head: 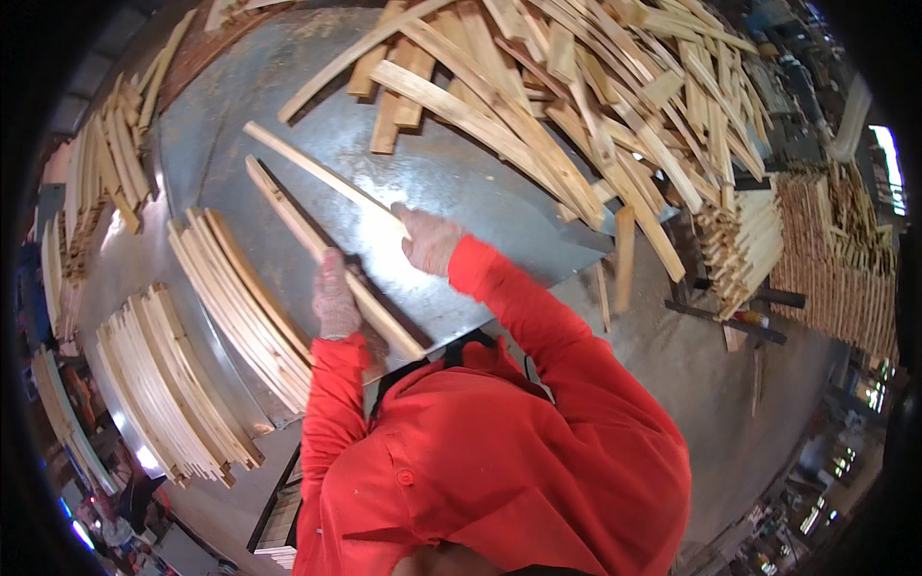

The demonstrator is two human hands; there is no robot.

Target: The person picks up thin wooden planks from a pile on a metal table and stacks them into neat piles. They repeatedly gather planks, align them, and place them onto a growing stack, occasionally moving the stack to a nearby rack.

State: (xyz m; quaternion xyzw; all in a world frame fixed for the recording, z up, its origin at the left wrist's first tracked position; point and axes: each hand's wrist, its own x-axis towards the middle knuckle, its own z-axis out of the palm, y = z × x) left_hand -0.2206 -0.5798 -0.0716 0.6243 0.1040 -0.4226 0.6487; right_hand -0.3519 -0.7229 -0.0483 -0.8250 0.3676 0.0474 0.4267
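My left hand (336,299), in a light knit glove, is closed around the middle of a wooden strip (288,209) that lies slantwise over the metal-topped table (461,180). Farther right, my right hand (431,240), gloved too, grips the near end of a thinner wooden strip (324,175), whose far end points to the upper left. The two strips are apart. Left of my left hand lies a row of wooden strips (238,309) side by side. Beyond my right hand, a loose heap of wooden strips (504,108) covers the back of the table.
More strips stand in a bundle (166,389) at the lower left and in stacks (108,165) at the far left. Off the table's right side are a stack of cut strips (742,245) on dark metal supports (727,320) and a taller stack (821,266). Several strips overhang the table's right edge.
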